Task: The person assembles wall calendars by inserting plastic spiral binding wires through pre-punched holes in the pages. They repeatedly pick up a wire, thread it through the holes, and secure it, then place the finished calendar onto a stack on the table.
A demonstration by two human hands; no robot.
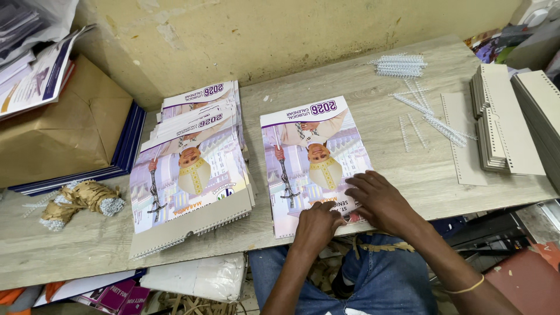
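Observation:
A printed calendar (pixel 312 151) with a purple-and-white cover lies upside down to me on the grey wooden table (pixel 373 81). My left hand (pixel 316 224) is curled at its near edge, fingers pressed on the bottom margin. My right hand (pixel 379 201) lies beside it with fingers spread flat on the cover's lower right corner. A thin white piece shows between the two hands; I cannot tell what it is. To the left sits a fanned stack of finished calendars (pixel 189 169) with wire binding along their near edges.
Loose white wire binding combs (pixel 426 114) lie at the right, with a bundle of combs (pixel 401 65) behind. Stacks of punched grey backing boards (pixel 499 122) fill the far right. A brown paper parcel (pixel 61 131) and a wad of combs in brown paper (pixel 81 201) sit left.

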